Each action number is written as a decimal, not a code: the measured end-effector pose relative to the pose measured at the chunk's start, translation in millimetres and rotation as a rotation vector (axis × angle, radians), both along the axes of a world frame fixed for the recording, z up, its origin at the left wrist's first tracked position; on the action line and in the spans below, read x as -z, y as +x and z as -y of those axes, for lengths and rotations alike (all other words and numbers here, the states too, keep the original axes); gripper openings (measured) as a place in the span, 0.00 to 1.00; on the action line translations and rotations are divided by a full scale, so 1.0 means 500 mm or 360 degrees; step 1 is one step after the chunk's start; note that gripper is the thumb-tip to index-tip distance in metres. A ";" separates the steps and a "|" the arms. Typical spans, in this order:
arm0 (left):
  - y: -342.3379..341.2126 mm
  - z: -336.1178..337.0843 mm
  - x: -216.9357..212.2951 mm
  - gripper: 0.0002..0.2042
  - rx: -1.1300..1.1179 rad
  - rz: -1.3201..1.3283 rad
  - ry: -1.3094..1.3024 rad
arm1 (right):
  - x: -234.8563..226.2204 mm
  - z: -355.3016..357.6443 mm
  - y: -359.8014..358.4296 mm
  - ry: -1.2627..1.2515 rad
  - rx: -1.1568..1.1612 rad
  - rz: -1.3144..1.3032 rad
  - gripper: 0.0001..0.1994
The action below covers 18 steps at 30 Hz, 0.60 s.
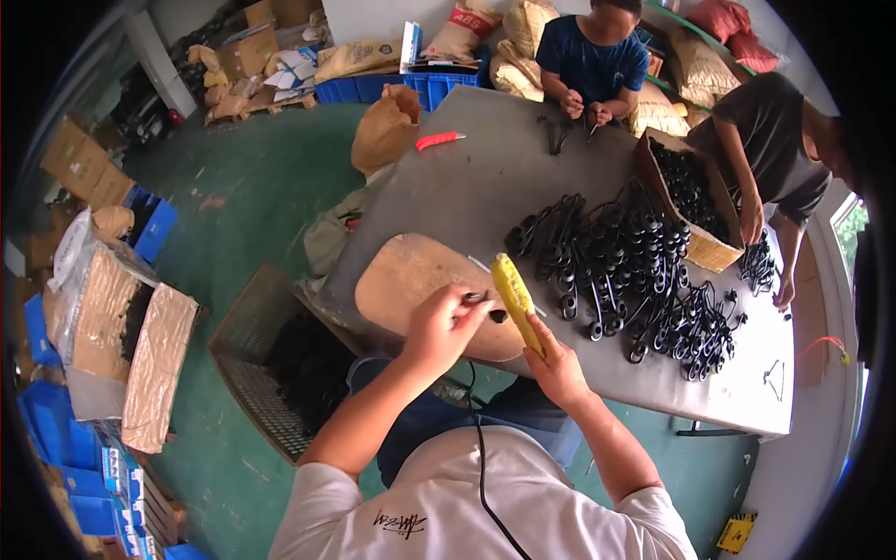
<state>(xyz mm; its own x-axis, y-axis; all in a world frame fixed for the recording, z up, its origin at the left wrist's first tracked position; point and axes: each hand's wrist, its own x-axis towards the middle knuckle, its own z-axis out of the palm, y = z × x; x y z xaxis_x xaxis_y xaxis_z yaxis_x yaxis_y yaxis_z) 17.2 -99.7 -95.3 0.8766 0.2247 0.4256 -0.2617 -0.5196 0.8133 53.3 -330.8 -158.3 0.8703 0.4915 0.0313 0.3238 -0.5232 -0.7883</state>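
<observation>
Over a tan board at the near edge of the grey table, my left hand pinches a small black part between thumb and fingers. My right hand is closed round the lower end of a long, flat yellow tool with dark smudges, which points away from me; its exact kind is unclear. Beneath it, close to my left fingertips, is another small black piece. To the right of my right hand lies a wide heap of black looped parts with stems.
A carton of black parts stands at the right, beside a person reaching to the table. Another person works at the far side. A red-handled knife lies far left. A crate sits on the floor left of me.
</observation>
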 end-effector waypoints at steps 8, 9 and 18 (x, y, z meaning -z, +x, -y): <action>-0.128 -0.250 -0.020 0.12 -0.0957 0.0066 -0.0162 | -0.027 -0.013 0.128 -0.0252 -0.0014 0.1070 0.26; -0.145 -0.284 -0.021 0.12 -0.1046 0.0012 -0.0045 | -0.037 -0.025 0.156 -0.0236 0.0068 0.1234 0.24; -0.207 -0.423 0.103 0.26 -0.1400 -0.0635 0.0751 | 0.028 -0.105 0.352 -0.0859 0.0378 0.1191 0.22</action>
<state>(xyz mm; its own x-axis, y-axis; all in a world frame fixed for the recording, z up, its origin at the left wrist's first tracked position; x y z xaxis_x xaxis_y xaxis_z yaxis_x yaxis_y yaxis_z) -86.3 111.8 -146.9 0.5821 0.7324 0.3533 0.5976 -0.6799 0.4250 229.3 -278.4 -172.1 0.7954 0.4155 0.4413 0.4851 -0.8729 -0.0526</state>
